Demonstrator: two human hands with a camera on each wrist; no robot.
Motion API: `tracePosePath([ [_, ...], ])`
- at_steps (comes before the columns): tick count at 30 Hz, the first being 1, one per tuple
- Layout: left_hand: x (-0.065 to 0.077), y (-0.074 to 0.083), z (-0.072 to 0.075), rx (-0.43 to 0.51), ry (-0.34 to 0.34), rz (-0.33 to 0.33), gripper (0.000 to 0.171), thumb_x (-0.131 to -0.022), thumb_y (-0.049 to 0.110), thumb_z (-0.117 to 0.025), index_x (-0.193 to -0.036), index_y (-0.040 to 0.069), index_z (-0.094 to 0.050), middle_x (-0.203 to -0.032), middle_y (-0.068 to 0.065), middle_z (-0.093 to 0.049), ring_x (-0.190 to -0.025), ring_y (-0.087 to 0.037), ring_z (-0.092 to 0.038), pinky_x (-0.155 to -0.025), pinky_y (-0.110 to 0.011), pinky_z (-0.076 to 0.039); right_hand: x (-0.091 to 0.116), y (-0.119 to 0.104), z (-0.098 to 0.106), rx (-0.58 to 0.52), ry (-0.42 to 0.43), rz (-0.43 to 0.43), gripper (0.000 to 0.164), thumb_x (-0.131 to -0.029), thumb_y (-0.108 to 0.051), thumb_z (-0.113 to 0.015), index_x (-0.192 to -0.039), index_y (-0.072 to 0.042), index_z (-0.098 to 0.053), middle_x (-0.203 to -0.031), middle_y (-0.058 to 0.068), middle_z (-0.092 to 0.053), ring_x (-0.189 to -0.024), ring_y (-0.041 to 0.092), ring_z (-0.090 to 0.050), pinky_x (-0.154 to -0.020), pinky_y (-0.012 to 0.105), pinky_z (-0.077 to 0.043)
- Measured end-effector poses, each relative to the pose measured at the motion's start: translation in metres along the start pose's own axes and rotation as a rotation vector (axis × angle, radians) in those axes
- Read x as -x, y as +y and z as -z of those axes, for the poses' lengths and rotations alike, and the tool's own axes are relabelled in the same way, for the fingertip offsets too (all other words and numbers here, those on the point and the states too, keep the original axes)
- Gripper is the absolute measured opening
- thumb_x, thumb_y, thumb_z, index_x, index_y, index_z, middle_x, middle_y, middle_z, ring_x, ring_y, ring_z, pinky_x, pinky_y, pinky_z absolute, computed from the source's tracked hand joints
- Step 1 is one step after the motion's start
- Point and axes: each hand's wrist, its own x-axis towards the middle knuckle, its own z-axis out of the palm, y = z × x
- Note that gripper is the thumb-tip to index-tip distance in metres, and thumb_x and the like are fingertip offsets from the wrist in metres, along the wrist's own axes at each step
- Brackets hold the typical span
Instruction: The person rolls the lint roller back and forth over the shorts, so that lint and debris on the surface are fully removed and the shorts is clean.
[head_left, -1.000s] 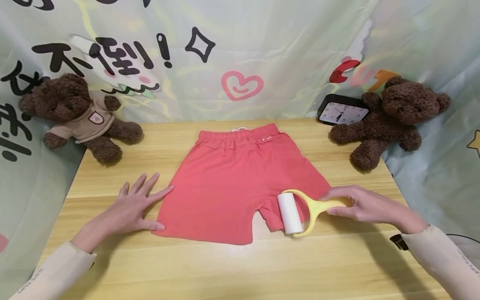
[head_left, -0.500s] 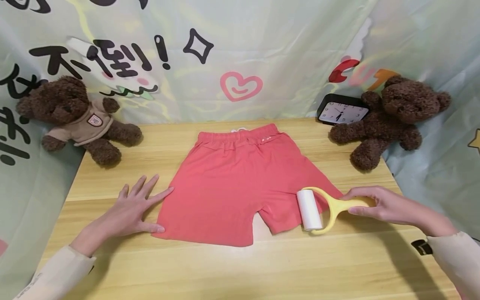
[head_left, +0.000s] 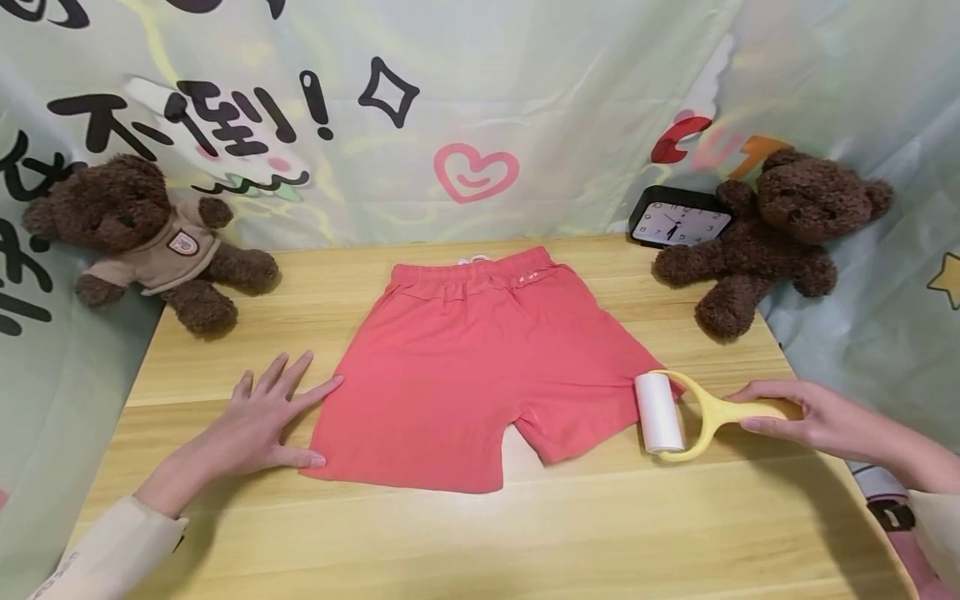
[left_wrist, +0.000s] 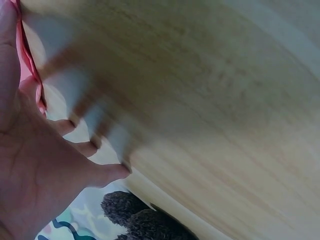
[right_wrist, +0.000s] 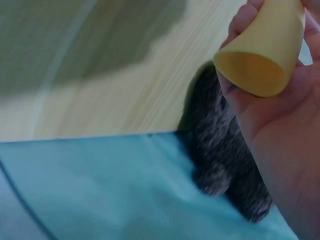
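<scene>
Red shorts (head_left: 450, 375) lie spread flat on the wooden table (head_left: 375, 542), waistband at the back. My left hand (head_left: 251, 425) has its fingers spread, with thumb and index fingertips on the left edge of the shorts; in the left wrist view the same hand (left_wrist: 40, 155) reaches over the table. In my right hand (head_left: 832, 421) I hold a lint roller (head_left: 716, 417) by its yellow handle. Its white roll is at the outer edge of the right leg, partly over the hem. The handle's hollow end (right_wrist: 255, 70) shows in the right wrist view.
A brown teddy bear (head_left: 168, 267) in a tan top sits at the back left. Another teddy bear (head_left: 757, 250) leans at the back right beside a black-framed clock (head_left: 678, 218). A printed curtain (head_left: 570, 125) surrounds the table's back and sides.
My right hand has moved the lint roller rightward across the right leg to its outer edge. The left hand keeps its place on the left edge of the shorts.
</scene>
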Motion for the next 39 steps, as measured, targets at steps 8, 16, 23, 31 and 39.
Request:
tracePosePath([
  [8,0.0,0.0,-0.001,0.014,0.001,0.0,0.108,-0.083,0.074,-0.082,-0.172,0.031,-0.039,-0.177,-0.029,-0.015,-0.155,-0.066,-0.015,-0.104,-0.094,-0.016,0.025,0.011,0.004,0.033,0.069,-0.168,0.03,-0.1,0.0,-0.077,-0.125,-0.016,-0.08,-0.116,-0.009,-0.076,-0.1,0.005,-0.064,-0.075,0.024,-0.051],
  [16,-0.001,0.0,-0.002,0.008,0.002,0.003,0.108,-0.083,0.074,-0.082,-0.172,0.032,-0.037,-0.178,-0.028,-0.013,-0.155,-0.066,-0.015,-0.104,-0.094,-0.016,0.041,0.016,0.012,0.066,0.09,-0.262,0.025,-0.102,-0.004,-0.076,-0.125,-0.012,-0.079,-0.111,-0.013,-0.073,-0.09,0.005,-0.061,-0.066,0.026,-0.049],
  [23,0.0,0.0,-0.002,0.011,0.025,-0.017,0.109,-0.082,0.073,-0.084,-0.172,0.031,-0.038,-0.176,-0.03,-0.016,-0.154,-0.067,-0.017,-0.103,-0.094,-0.017,0.05,0.016,0.01,0.186,0.191,-0.31,0.025,-0.101,-0.01,-0.08,-0.126,-0.008,-0.076,-0.099,-0.016,-0.068,-0.072,0.009,-0.051,-0.058,0.028,-0.038],
  [31,0.002,0.001,-0.003,0.011,0.021,-0.007,0.108,-0.082,0.073,-0.084,-0.171,0.031,-0.04,-0.176,-0.029,-0.017,-0.154,-0.065,-0.018,-0.103,-0.094,-0.017,0.035,0.005,-0.018,0.13,0.363,-0.263,0.039,-0.105,-0.009,-0.074,-0.143,-0.004,-0.065,-0.122,-0.039,-0.053,-0.102,-0.012,-0.05,-0.075,0.013,-0.038],
  [39,0.0,0.0,-0.002,0.01,0.009,-0.004,0.112,-0.08,0.074,-0.084,-0.173,0.033,-0.037,-0.177,-0.028,-0.016,-0.155,-0.064,-0.018,-0.103,-0.094,-0.017,0.005,-0.004,-0.069,-0.136,0.454,-0.269,0.051,-0.112,-0.002,-0.058,-0.157,0.012,-0.039,-0.124,-0.018,-0.053,-0.101,-0.004,-0.051,-0.079,0.011,-0.044],
])
